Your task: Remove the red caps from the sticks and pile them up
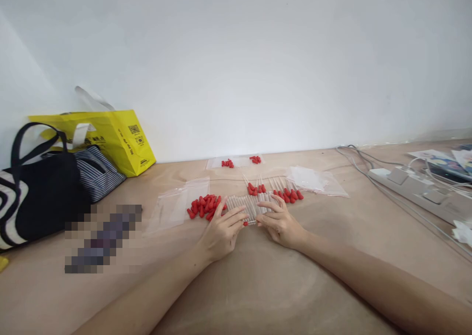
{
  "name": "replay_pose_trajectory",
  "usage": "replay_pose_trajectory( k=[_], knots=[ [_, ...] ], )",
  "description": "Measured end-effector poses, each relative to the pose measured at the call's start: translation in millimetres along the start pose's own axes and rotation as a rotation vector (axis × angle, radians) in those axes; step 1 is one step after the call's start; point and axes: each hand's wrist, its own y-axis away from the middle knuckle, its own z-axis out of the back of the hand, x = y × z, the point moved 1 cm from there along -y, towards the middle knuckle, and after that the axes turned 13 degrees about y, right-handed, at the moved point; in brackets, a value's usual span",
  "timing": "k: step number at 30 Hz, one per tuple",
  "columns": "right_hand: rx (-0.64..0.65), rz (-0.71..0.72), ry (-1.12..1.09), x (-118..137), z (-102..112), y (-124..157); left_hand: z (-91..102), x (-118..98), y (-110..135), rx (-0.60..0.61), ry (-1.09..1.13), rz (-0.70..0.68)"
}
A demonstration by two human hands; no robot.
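My left hand (223, 232) is closed, its thumb and fingers pinching a small red rubber bulb (245, 223). A thin clear tube (252, 222) runs from that bulb to my right hand (282, 223), whose fingertips are closed on its other end. Whether bulb and tube are joined is too small to tell. Just beyond my fingers lies a row of clear thin tubes (241, 204). Beside my left hand is a loose pile of red bulbs (202, 206). Droppers with red bulbs (288, 196) lie past my right hand, their pale tubes pointing away.
Clear plastic bags (171, 204) lie left of the pile, with more (313, 180) at the back right. Further red bulbs (227, 163) rest on a bag near the wall. A yellow bag (136, 143) and black bag (47, 202) stand left; a power strip (416, 190) lies right.
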Motion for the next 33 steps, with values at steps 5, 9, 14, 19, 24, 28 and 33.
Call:
replay_pose_trajectory(
  k=[5,9,14,19,24,28,33],
  knots=[
    [-0.038,-0.06,0.014,-10,-1,7,7.3,1,3,-0.016,-0.012,0.04],
    [-0.086,-0.284,0.057,-25,-1,10,13.0,9,7,-0.095,-0.065,0.095],
    [-0.033,-0.508,0.063,-39,-2,9,17.6,23,9,-0.221,-0.073,0.227],
    [0.093,-0.511,0.092,-35,-9,-3,33.3,37,14,-0.314,-0.104,0.391],
    [0.281,-0.478,0.204,-20,-24,-21,44.3,49,24,-0.361,-0.134,0.541],
    [0.351,-0.445,0.266,-10,-34,-28,42.0,49,26,-0.314,-0.134,0.534],
    [0.36,-0.436,0.289,-2,-38,-30,33.4,39,17,-0.197,-0.246,0.406]
  ],
)
